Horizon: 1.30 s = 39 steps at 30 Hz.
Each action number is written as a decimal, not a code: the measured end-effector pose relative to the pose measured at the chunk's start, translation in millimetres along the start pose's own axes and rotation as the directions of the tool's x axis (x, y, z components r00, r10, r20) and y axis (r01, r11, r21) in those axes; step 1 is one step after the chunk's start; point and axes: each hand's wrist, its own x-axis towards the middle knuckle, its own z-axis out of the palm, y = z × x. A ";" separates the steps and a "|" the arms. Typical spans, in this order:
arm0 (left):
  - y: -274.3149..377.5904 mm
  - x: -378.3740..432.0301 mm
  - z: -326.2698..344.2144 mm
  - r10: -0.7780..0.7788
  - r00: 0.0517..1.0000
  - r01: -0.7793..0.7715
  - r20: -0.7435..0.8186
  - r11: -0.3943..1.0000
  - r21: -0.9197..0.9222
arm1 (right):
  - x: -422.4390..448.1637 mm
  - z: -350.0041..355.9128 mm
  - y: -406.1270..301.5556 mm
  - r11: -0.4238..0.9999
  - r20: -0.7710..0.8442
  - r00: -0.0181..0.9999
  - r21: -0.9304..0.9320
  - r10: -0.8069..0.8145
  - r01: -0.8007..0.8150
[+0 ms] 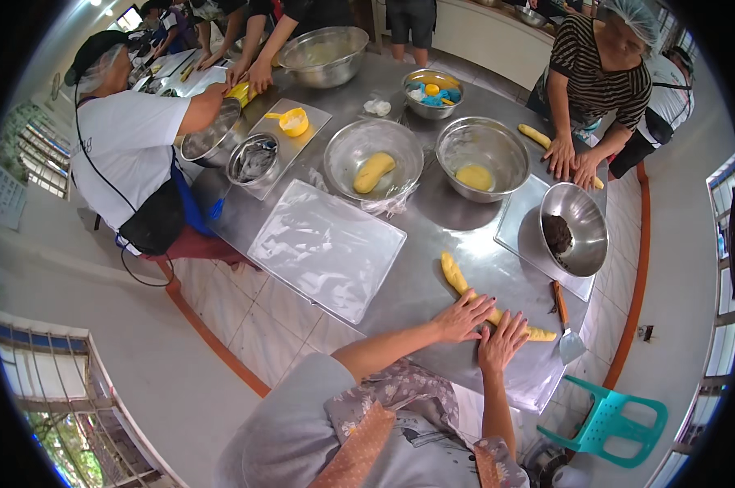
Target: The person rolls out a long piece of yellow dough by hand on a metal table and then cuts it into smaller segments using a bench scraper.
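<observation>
A long rope of yellow dough (456, 274) lies slantwise on the steel table (428, 311) before me. Flat on its middle rests my left hand (465, 316), fingers spread. Close beside it, my right hand (503, 341) presses on the rope nearer its right end. Both ends of the dough stick out past my hands. To the right lies a spatula with a wooden handle (561, 305) and a metal blade. Beyond it, a steel bowl (590, 235) holds a dark brown mass (556, 234) and stands on a metal tray (510, 229).
A greased-looking baking tray (327, 250) overhangs the table's left edge. Steel bowls with dough (373, 172) (474, 177) stand ahead. Across the table a person in a striped shirt (599, 73) presses another dough rope (533, 135). A person in white (129, 128) works at left. A teal plastic stool (611, 421) stands at lower right.
</observation>
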 end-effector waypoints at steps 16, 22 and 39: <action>-110.6 -5.6 -51.2 0.068 0.990 -0.066 0.125 0.998 -0.020 | 75.3 -12.7 1.2 0.902 0.032 0.921 0.221 -0.387 0.372; -147.7 28.4 -75.5 0.203 0.975 -0.181 -0.094 0.963 0.198 | 110.4 -41.0 -16.6 0.917 -0.235 0.897 0.055 -0.373 0.396; -98.8 46.1 -37.4 -0.389 0.918 0.396 0.077 0.901 -0.175 | 141.2 11.7 -89.8 0.973 0.044 0.976 -0.083 -0.212 0.216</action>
